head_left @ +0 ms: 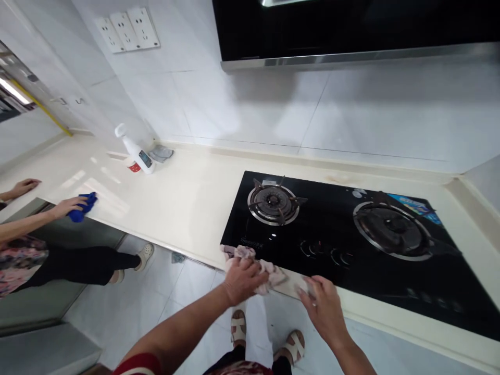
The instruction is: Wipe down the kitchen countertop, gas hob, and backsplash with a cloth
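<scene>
A crumpled pinkish cloth (261, 266) lies on the front edge of the surface (187, 203), at the near left corner of the black gas hob (336, 245). The left hand (241, 280) lies on top of it, fingers curled and gripping the fabric. The right hand (322, 304) rests just right of the cloth, fingers flat together on the edge. Far left, another person's hand (66, 207) presses a blue cloth (83, 206) to the surface, near a white spray bottle (136, 152)

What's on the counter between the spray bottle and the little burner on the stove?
Nothing: in the head view, only bare cream countertop lies between the spray bottle and the small burner, then the black glass edge of the stove.
</scene>
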A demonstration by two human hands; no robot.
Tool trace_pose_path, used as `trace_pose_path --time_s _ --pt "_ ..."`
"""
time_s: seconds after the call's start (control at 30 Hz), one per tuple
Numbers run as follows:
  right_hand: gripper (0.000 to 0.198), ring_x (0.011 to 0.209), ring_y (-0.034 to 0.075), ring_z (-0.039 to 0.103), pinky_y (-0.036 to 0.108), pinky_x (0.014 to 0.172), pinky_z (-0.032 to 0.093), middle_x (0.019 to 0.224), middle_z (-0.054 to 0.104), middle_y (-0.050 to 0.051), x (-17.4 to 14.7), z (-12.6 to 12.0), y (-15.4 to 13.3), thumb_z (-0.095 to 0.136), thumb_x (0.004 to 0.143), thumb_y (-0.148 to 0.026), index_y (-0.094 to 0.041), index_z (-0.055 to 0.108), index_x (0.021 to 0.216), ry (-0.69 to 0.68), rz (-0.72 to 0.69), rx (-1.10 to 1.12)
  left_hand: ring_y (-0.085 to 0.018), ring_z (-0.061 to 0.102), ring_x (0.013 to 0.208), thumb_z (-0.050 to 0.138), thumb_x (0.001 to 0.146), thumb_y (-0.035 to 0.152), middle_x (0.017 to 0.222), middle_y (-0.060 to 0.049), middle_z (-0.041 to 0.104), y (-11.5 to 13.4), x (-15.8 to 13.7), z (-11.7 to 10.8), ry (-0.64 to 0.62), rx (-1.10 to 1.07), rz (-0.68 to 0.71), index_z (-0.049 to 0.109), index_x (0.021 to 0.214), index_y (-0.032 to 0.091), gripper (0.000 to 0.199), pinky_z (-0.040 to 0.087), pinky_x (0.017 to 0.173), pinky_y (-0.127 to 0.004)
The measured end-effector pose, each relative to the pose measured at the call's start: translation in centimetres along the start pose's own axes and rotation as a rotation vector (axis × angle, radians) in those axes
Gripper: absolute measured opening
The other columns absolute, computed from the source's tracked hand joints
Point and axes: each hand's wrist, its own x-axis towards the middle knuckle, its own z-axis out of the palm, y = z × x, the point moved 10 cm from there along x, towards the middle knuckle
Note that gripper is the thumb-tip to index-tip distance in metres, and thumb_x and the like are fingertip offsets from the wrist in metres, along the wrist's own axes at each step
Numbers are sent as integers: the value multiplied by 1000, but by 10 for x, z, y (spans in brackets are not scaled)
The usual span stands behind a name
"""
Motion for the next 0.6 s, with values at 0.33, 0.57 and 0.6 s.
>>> trace_pose_path --time_s 0.33,0.57,0.6 --pt "12 85 22 50 37 74 39 96 62 7 28 49 -81 53 96 -24 -19 63 101 -10 -316 -225 -37 55 111 87 65 41 122 -17 63 -196 -118 -45 -72 -32 -497 68 118 24 59 40 92 -53" --pt "12 85 22 51 36 74 38 95 62 7 22 47 -81 55 96 -24 -18 63 102 47 -354 -270 -22 67 93 71 80 36 99 -5 71 -164 -153 -66 140 -176 -617 68 110 24 32 54 84 -34" --pt "12 86 22 52 36 74 38 95 62 7 22 48 -82 55 96 -24 -18 63 102 46 -356 -276 -20 67 95 68 82 33 104 -4 71 -162 -155 -71 185 -189 -636 65 116 25 35 55 84 -33"
